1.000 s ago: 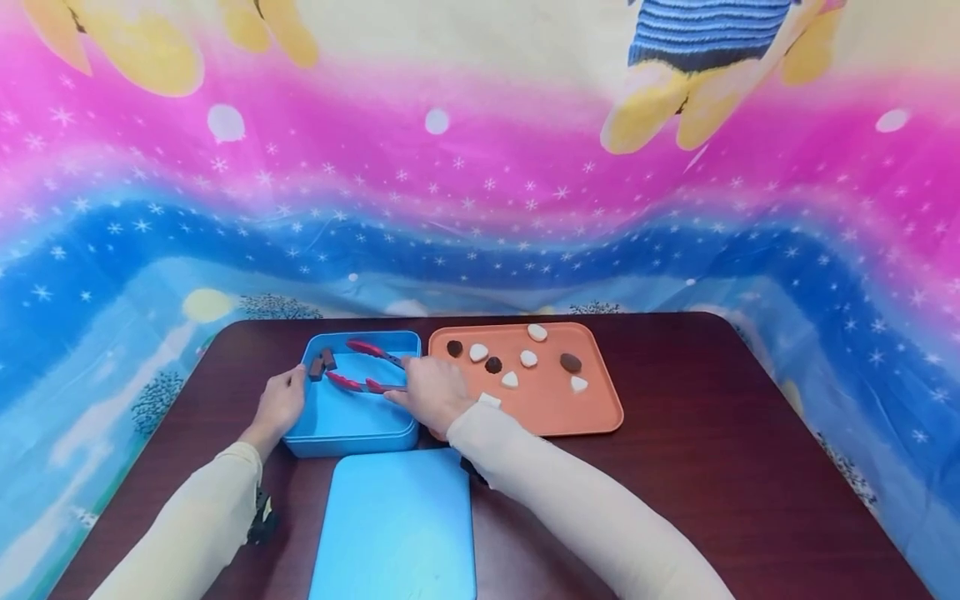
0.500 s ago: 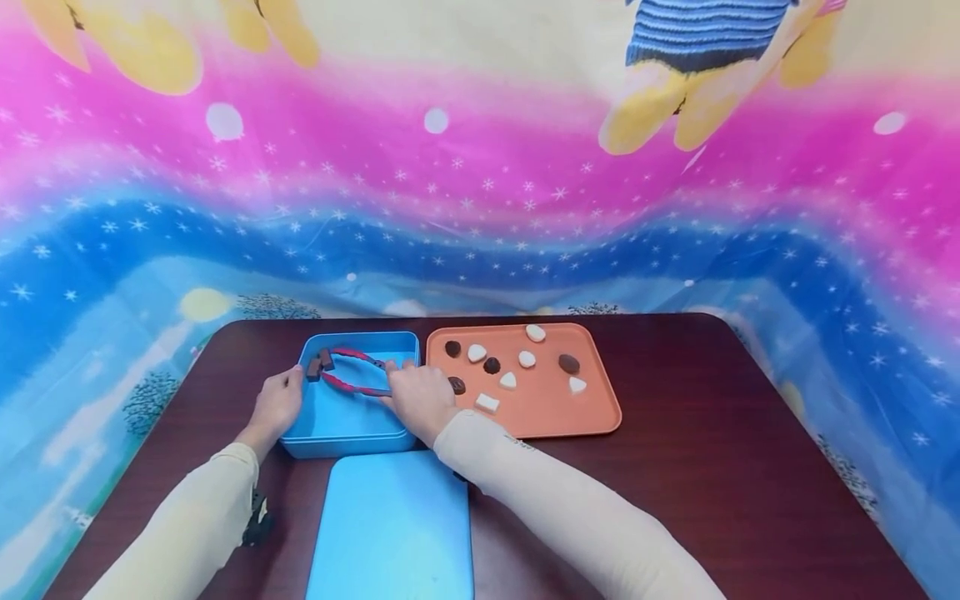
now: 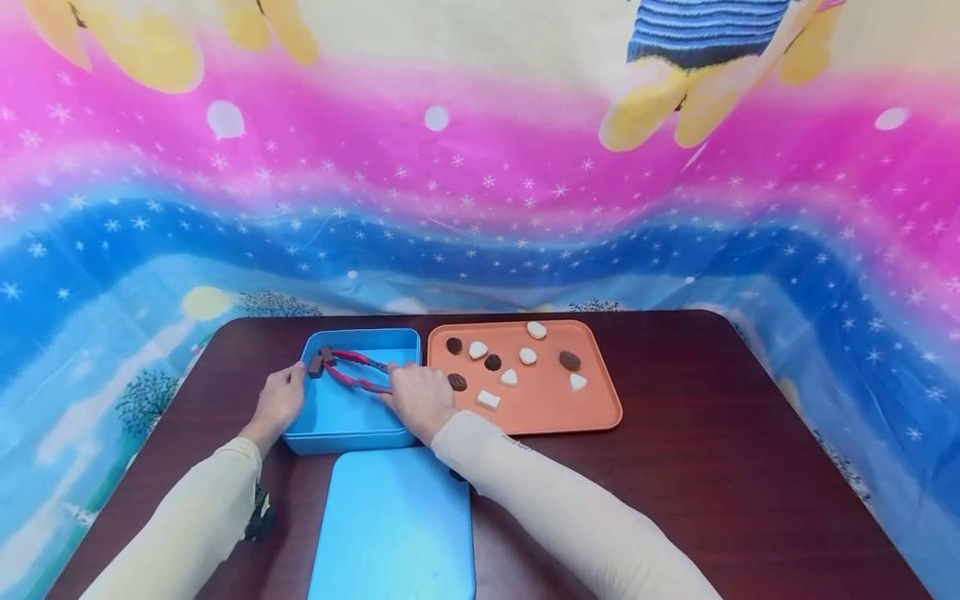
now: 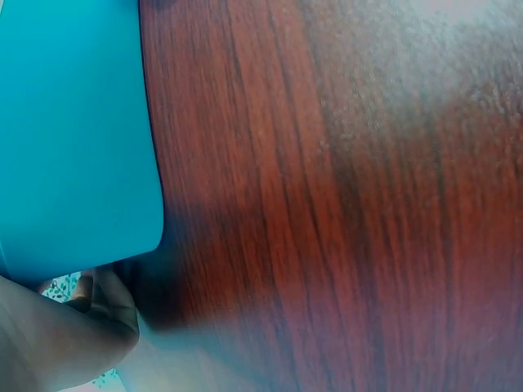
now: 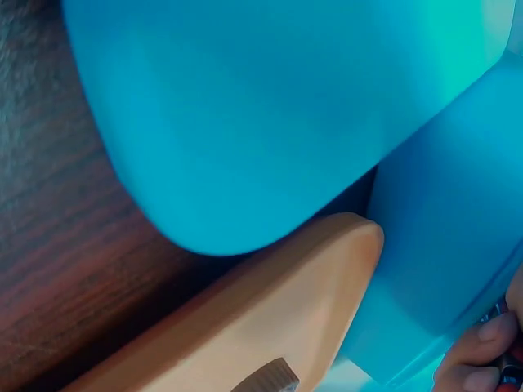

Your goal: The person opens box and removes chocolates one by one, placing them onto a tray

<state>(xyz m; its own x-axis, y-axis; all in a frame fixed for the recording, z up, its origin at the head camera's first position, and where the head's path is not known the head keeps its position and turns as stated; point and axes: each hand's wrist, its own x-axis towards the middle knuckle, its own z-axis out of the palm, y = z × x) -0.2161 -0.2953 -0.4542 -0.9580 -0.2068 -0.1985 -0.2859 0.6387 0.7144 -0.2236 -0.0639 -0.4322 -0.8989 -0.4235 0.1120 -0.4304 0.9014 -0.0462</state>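
My right hand (image 3: 423,400) holds red-tipped tongs (image 3: 363,385) over the inside of a blue box (image 3: 345,443). The tong arms are spread apart, and their tips reach the far left corner. There, two small brown blocks (image 3: 316,367), chocolate-like, lean together; the upper tip is right at the rear one. My left hand (image 3: 281,398) grips the box's left side, thumb at the rim and fingers outside. The right wrist view catches only the right fingers (image 5: 478,359) around the tongs at its edge. In the left wrist view, the left hand's curled fingers lie beside the blue lid.
Right of the box, an orange tray (image 3: 555,412) carries several white and dark brown pieces, including a white rectangular piece (image 3: 488,400) and a dark oval (image 3: 570,361). In front lies a flat blue lid (image 3: 393,525). A patterned cloth (image 3: 480,208) hangs behind the dark wooden table (image 3: 690,417).
My right hand has shifted left, bringing the tong tips to the brown blocks and uncovering a dark piece and the white rectangular piece on the tray. My left hand stays on the box.
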